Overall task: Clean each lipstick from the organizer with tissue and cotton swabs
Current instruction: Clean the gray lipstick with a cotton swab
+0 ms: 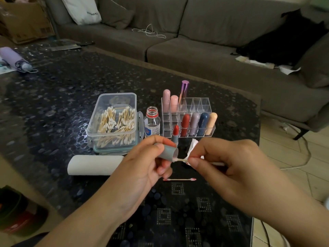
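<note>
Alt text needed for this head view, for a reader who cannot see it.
The left hand holds a grey lipstick cap while the right hand pinches a cotton swab at its opening. Behind stand an uncapped red lipstick and a clear organizer with capped lipsticks.

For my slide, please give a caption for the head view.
Left hand holds lipstick cap; right hand swabs it.

Eight lipsticks (185, 124), one organizer (206, 130), one bottle (151, 123), two loose swabs (179, 179), perhaps.
</note>
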The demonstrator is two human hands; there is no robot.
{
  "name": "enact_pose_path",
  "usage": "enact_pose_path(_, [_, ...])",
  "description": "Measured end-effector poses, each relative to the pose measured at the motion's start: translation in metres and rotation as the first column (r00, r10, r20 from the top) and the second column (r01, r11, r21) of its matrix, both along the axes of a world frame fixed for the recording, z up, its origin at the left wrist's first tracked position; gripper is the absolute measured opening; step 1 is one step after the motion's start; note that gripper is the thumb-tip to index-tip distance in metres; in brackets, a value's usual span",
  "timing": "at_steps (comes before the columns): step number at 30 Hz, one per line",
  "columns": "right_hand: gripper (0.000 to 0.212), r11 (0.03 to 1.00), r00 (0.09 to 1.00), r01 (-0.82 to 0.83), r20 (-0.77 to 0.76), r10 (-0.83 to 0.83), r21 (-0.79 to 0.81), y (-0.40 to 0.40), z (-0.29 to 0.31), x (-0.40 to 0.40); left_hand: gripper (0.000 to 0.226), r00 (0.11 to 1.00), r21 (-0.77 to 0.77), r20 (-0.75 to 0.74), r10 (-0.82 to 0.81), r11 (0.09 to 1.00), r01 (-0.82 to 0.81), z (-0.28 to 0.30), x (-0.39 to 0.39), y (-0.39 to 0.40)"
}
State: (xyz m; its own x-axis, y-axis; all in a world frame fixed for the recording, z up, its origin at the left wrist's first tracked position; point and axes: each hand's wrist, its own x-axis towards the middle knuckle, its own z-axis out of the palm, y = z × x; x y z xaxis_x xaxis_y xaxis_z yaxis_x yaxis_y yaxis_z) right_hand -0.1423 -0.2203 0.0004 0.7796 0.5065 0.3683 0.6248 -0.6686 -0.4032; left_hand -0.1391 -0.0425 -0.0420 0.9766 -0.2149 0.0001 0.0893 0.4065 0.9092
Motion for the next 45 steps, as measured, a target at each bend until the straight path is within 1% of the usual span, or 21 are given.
enact_pose_path(3, [0.016, 0.999, 0.998, 0.047, 0.034, -0.047, -0.003, -0.001, 0.000, 0.002, 0.024, 1.000, -0.009, 0.000, -0.005, 1.000, 0.005, 0.000, 0.000, -0.002])
enact_pose_path(7, [0.016, 1.000, 1.000, -0.010, -0.011, 0.010, 0.000, -0.001, 0.000, 0.000, 0.023, 1.000, -0.038, -0.001, -0.018, 0.999, 0.018, 0.001, 0.000, -0.002])
enact_pose_path(9, [0.017, 1.000, 1.000, 0.021, 0.001, -0.021, 0.017, -0.002, 0.000, 0.000, 0.024, 1.000, -0.048, 0.006, -0.026, 0.998, 0.027, 0.001, 0.001, -0.001])
enact_pose_path(11, [0.017, 0.999, 0.999, 0.047, 0.010, -0.047, 0.007, -0.001, -0.001, 0.001, 0.021, 1.000, -0.021, 0.011, -0.016, 1.000, 0.016, 0.000, 0.001, -0.001])
enact_pose_path(14, [0.014, 1.000, 1.000, 0.007, 0.022, -0.007, -0.006, 0.001, -0.002, -0.001, 0.018, 1.000, 0.019, -0.002, 0.009, 1.000, -0.009, 0.000, -0.001, -0.001])
enact_pose_path(16, [0.016, 0.999, 0.998, 0.034, 0.051, -0.034, 0.004, 0.001, -0.003, 0.000, 0.017, 1.000, 0.021, -0.010, 0.013, 1.000, -0.013, 0.001, -0.002, -0.001])
enact_pose_path(19, [0.019, 0.995, 0.994, 0.088, 0.070, -0.085, -0.043, 0.002, -0.003, 0.001, 0.014, 1.000, 0.011, -0.012, 0.023, 1.000, -0.023, 0.001, -0.001, -0.001])
enact_pose_path(21, [0.017, 0.995, 0.996, 0.056, 0.073, -0.051, -0.080, 0.003, -0.004, 0.000, 0.013, 0.999, 0.010, -0.016, 0.030, 1.000, -0.030, 0.000, -0.001, 0.000])
enact_pose_path(23, [0.016, 0.999, 0.998, 0.031, 0.051, -0.029, -0.039, 0.004, -0.004, -0.001, 0.013, 1.000, 0.014, -0.017, 0.024, 1.000, -0.024, -0.001, -0.001, 0.000])
enact_pose_path(25, [0.019, 0.997, 0.996, 0.072, 0.054, -0.071, -0.007, 0.003, -0.004, 0.001, 0.014, 1.000, 0.007, -0.016, 0.021, 1.000, -0.021, -0.001, 0.000, 0.000])
enact_pose_path(27, [0.022, 0.994, 0.993, 0.106, 0.057, -0.104, -0.034, 0.001, -0.004, 0.003, 0.014, 1.000, 0.003, -0.007, 0.027, 1.000, -0.027, -0.001, 0.001, 0.002])
enact_pose_path(30, [0.021, 0.999, 0.999, 0.039, -0.024, -0.039, -0.015, 0.000, -0.004, 0.002, 0.006, 0.999, 0.041, 0.005, 0.042, 0.998, -0.042, -0.001, 0.002, 0.006])
enact_pose_path(32, [0.019, 0.999, 0.999, 0.015, -0.045, -0.013, 0.046, -0.001, -0.003, 0.001, 0.007, 0.999, 0.066, 0.031, 0.024, 0.998, -0.026, -0.001, 0.001, 0.008])
enact_pose_path(33, [0.018, 0.998, 0.999, 0.030, -0.025, -0.028, 0.062, -0.002, -0.002, 0.002, 0.012, 0.999, 0.076, 0.047, 0.012, 0.997, -0.016, -0.001, 0.001, 0.008])
enact_pose_path(35, [0.018, 0.997, 0.997, 0.078, 0.024, -0.079, 0.026, -0.003, -0.002, 0.004, 0.018, 0.998, 0.091, 0.068, 0.001, 0.996, -0.007, -0.001, 0.001, 0.007])
enact_pose_path(37, [0.020, 0.997, 0.997, 0.068, 0.022, -0.068, -0.023, -0.003, -0.004, 0.004, 0.018, 0.997, 0.102, 0.071, 0.014, 0.995, -0.021, -0.002, 0.002, 0.006])
enact_pose_path(40, [0.019, 1.000, 1.000, 0.018, -0.010, -0.018, -0.001, -0.001, -0.003, 0.001, 0.018, 0.998, 0.115, 0.068, 0.013, 0.993, -0.021, -0.003, 0.002, 0.006])
enact_pose_path(43, [0.019, 0.997, 0.995, 0.080, 0.053, -0.079, -0.021, -0.001, -0.002, 0.003, 0.018, 0.996, 0.144, 0.088, -0.014, 0.990, 0.001, -0.003, 0.002, 0.005])
enact_pose_path(45, [0.020, 0.996, 0.997, 0.068, 0.044, -0.065, -0.058, -0.001, -0.004, 0.003, 0.018, 0.996, 0.163, 0.091, -0.005, 0.987, -0.009, -0.004, 0.002, 0.005])
